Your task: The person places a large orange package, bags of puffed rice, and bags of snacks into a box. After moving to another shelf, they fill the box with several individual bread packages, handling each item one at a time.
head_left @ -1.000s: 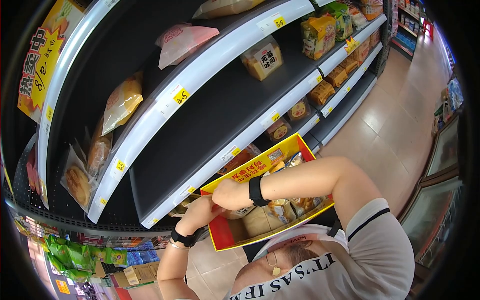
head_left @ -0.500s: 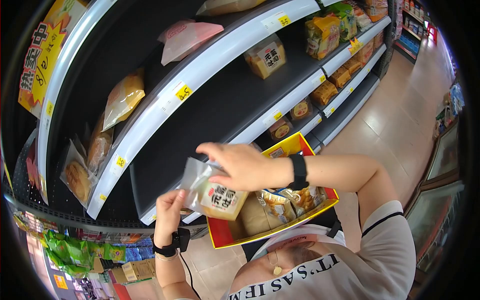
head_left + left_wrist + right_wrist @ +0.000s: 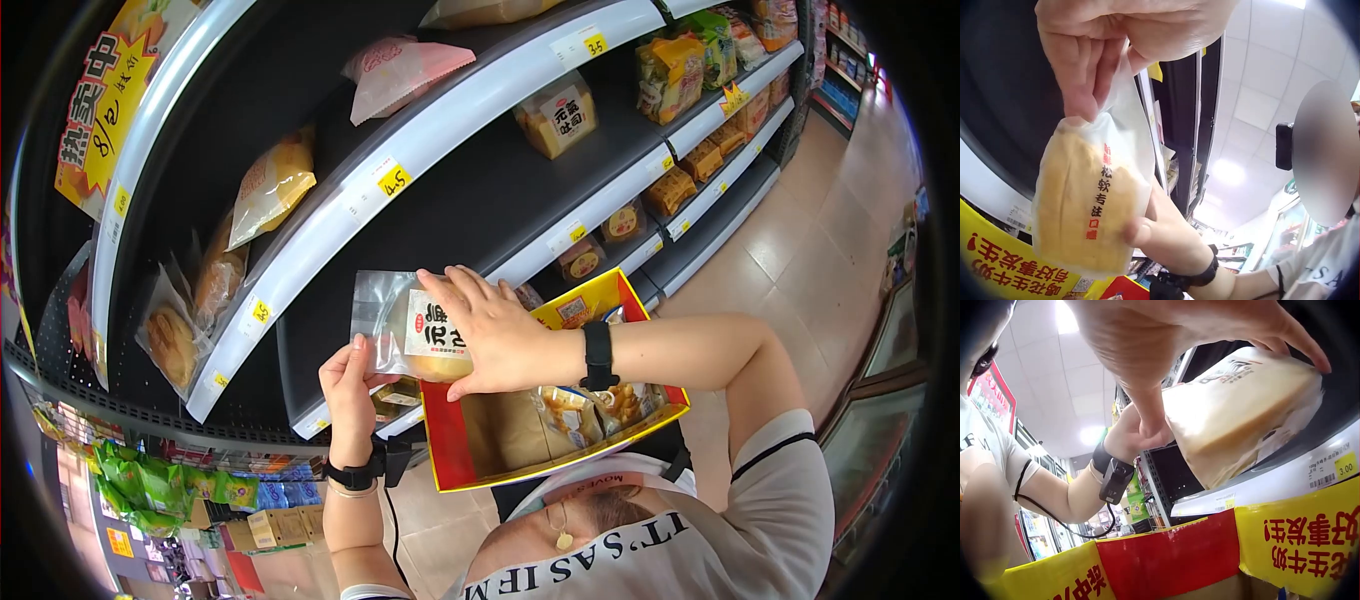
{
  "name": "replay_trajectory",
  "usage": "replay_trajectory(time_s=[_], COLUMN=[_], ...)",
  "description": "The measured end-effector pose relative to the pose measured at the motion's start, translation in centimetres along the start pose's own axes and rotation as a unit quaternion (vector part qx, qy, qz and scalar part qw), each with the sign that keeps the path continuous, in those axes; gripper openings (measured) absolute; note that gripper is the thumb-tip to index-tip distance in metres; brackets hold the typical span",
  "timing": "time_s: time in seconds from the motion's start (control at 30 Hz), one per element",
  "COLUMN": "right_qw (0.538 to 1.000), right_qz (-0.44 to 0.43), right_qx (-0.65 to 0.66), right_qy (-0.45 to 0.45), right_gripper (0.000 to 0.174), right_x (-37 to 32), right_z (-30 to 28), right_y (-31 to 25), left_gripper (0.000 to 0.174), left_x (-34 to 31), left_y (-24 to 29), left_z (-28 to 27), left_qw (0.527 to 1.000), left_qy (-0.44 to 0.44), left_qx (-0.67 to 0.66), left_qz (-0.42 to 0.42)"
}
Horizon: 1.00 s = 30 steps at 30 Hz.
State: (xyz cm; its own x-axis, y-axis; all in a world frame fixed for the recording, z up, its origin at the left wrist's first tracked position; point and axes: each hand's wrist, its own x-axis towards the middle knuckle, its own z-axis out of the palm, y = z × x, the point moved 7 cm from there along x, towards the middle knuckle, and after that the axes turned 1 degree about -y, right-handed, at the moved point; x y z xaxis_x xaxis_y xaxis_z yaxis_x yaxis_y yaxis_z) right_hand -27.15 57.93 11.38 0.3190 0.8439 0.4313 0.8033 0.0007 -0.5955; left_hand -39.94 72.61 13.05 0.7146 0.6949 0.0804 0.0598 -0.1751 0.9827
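Observation:
A clear bag of sliced toast [image 3: 430,322] with a white label is held over the near end of a yellow and red box [image 3: 447,437], before the shelf. My left hand [image 3: 350,385] pinches the bag's loose plastic end, as the left wrist view also shows. Across the loaf spreads my right hand [image 3: 508,335], covering part of the label. In the right wrist view its thumb and fingers grip opposite sides of the toast [image 3: 1241,415]. Several bagged snacks [image 3: 575,415] lie in the far half of the box, partly hidden by the right forearm.
Dark curved shelves [image 3: 420,240] with white price rails run ahead. Another toast pack [image 3: 558,115] stands on the middle shelf, and bagged breads [image 3: 272,190] lie at the left. Green snack bags [image 3: 140,490] hang lower left. Tiled floor [image 3: 755,250] stretches away at the right.
Both hands were down at the box with the toast; they have lifted it out toward the shelf. The bag was tilted half a second ago and now lies more level.

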Motion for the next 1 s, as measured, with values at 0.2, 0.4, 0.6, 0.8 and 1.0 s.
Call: replay_trajectory(time_s=[0.2, 0.4, 0.6, 0.8, 1.0], right_qw=[0.998, 0.994, 0.992, 0.987, 0.976], right_qz=[-0.016, -0.063, -0.07, -0.005, 0.082], right_qx=[0.053, -0.009, -0.017, -0.051, -0.056], right_qy=[0.012, 0.084, 0.105, 0.155, 0.193], right_gripper=[0.122, 0.117, 0.118, 0.118, 0.116], right_x=[0.6, 1.4, 3.7, 5.3, 4.4], right_z=[-1.2, -3.6, -4.8, -5.5, -6.6], right_y=[1.6, 4.1, 7.8, 11.0, 13.0], left_gripper=[0.034, 0.035, 0.035, 0.036, 0.032], left_x=[0.4, 2.7, 6.8, 11.7, 12.7], left_y=[0.8, 0.8, 0.3, 0.3, 0.2], left_z=[2.4, 5.3, 7.9, 10.5, 13.2], left_qw=[1.0, 0.998, 0.997, 0.996, 0.995], left_qy=[-0.02, -0.04, -0.032, -0.028, -0.086], left_qx=[0.002, -0.002, 0.005, 0.058, 0.01], left_qz=[0.011, 0.043, 0.073, 0.062, 0.053])
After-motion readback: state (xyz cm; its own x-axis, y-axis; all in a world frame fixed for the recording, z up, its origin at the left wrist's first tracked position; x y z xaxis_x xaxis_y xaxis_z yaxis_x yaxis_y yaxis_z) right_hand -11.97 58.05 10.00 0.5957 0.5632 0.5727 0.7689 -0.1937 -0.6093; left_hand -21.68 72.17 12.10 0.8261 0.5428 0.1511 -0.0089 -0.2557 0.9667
